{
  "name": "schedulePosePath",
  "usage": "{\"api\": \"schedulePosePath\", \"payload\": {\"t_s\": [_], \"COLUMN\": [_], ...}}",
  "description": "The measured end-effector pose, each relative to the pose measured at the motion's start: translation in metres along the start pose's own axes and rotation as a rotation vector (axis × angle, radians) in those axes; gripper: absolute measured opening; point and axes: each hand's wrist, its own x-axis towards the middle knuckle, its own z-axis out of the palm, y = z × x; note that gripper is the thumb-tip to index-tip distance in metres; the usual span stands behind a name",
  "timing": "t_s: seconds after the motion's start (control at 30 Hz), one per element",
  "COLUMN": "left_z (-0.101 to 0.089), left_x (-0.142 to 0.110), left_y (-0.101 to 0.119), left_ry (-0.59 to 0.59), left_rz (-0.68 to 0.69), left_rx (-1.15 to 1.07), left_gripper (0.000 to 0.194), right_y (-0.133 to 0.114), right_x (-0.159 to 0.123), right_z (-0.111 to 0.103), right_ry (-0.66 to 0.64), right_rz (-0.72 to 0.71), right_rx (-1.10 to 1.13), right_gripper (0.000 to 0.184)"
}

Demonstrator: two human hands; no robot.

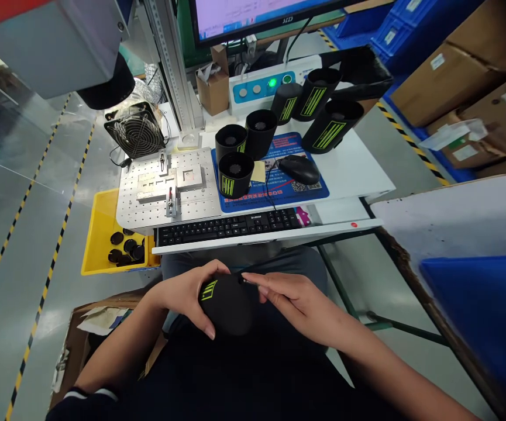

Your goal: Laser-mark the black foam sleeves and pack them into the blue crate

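My left hand (191,297) is wrapped around a black cylinder (230,307) with lime-green stripes, held tilted above my lap. Close to its upper right edge, my right hand (292,298) pinches a small, thin, shiny piece (250,282) whose kind I cannot make out. The index fingertip reaches a dark spot on the cylinder's side. On the worktable, three short black cylinders (236,175) with open tops stand on a blue mat (274,196). Taller striped black cylinders (332,127) stand farther back on the right.
A keyboard (230,228) lies in the pulled-out drawer in front of me. A metal fixture plate (147,204) and a fan (136,131) are at left. Below them is a yellow bin (99,228) with black discs. A mouse (300,169) rests on the mat. Cardboard boxes (446,82) are stacked at right.
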Motion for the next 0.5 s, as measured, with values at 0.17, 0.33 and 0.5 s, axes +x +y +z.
{"api": "schedulePosePath", "payload": {"t_s": [0.17,0.33,0.5], "left_z": [-0.015,-0.012,-0.001], "left_x": [0.017,0.032,0.033], "left_y": [0.005,-0.010,-0.032], "left_ry": [-0.160,-0.183,-0.015], "left_rz": [-0.019,-0.051,-0.213], "left_rx": [-0.018,-0.158,-0.367], "left_gripper": [0.073,0.077,0.064], "right_y": [-0.003,-0.005,0.003], "right_x": [-0.003,-0.008,-0.012], "right_z": [-0.010,-0.011,0.005], "right_ry": [-0.055,-0.123,-0.053], "right_rz": [0.030,0.104,0.110], "right_rx": [-0.107,-0.206,-0.181], "right_gripper": [0.050,0.046,0.057]}}
